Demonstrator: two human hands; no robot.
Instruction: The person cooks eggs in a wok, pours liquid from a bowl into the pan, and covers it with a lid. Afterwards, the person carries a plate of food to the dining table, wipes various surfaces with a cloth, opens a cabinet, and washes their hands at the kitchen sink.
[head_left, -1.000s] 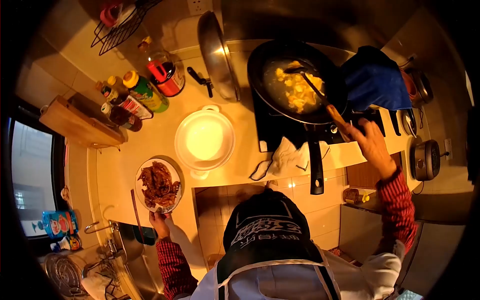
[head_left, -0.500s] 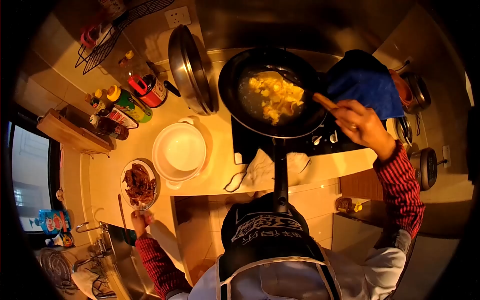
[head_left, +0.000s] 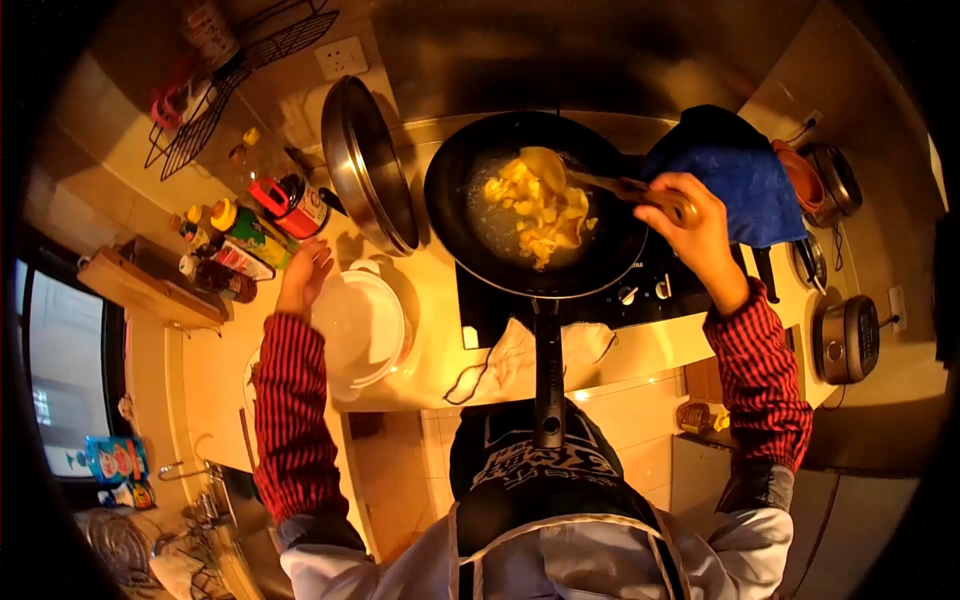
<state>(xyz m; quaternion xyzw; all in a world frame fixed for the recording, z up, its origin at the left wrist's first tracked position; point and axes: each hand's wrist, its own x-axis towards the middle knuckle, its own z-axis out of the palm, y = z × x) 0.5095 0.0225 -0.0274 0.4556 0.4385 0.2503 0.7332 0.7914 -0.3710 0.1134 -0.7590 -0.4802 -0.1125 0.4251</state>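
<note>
Along the bench (head_left: 430, 325), the left hand (head_left: 305, 277), now freed from the plate (head_left: 249, 385), is nearing the bottles (head_left: 248, 232), fingers loosely parted; the right hand (head_left: 697, 228) is clamping the spatula (head_left: 608, 184).

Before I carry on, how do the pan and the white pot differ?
The pan is dark; the pot is white. The pan holds yellow food, while no food shows in the pot. The pan has one long handle; the pot has a short lug. Both look round and uncovered.
</note>
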